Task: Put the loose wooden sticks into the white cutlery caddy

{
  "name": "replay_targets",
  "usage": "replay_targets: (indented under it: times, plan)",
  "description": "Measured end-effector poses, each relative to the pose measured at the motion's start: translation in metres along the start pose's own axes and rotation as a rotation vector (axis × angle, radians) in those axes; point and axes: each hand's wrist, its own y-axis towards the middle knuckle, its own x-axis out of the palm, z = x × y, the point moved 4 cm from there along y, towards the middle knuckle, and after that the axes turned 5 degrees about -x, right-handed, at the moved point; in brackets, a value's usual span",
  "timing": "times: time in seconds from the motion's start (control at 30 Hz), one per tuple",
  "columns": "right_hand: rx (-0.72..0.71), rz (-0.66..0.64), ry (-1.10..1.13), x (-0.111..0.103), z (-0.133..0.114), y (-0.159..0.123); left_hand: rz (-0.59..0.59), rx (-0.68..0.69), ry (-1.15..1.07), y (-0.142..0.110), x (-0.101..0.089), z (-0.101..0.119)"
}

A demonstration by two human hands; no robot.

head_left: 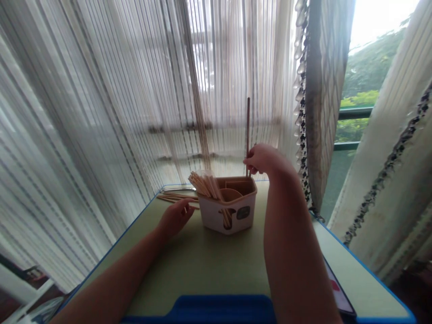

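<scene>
My right hand (259,158) pinches a dark brown chopstick (248,121), which stands nearly upright at the back right corner of a utensil holder (211,218). The holder is white with a tan, divided inside. A clear pack of light wooden sticks (204,184) leans out of its left side. My left hand (177,217) is low over the table, left of the holder, its fingers loosely curved and apart. Several loose chopsticks (175,196) lie just behind it, partly hidden by the fingers. Whether the left fingertips touch one of them is unclear.
The pale table (216,265) has a blue edge and a blue piece (226,308) at the near side. A shiny metal utensil (178,189) lies behind the chopsticks. A phone-like device (340,292) is partly behind my right forearm. Sheer curtains (135,90) hang beyond the table.
</scene>
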Motion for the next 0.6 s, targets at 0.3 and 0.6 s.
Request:
replay_targets:
  times: [0.3, 0.6]
  plan:
    - [-0.035, 0.231, 0.164, -0.014, -0.008, -0.011, -0.006, 0.012, 0.011, -0.001, 0.000, -0.001]
    - [-0.033, 0.304, 0.151, -0.006, -0.006, 0.003, -0.005, 0.017, -0.008, 0.001, 0.002, -0.006]
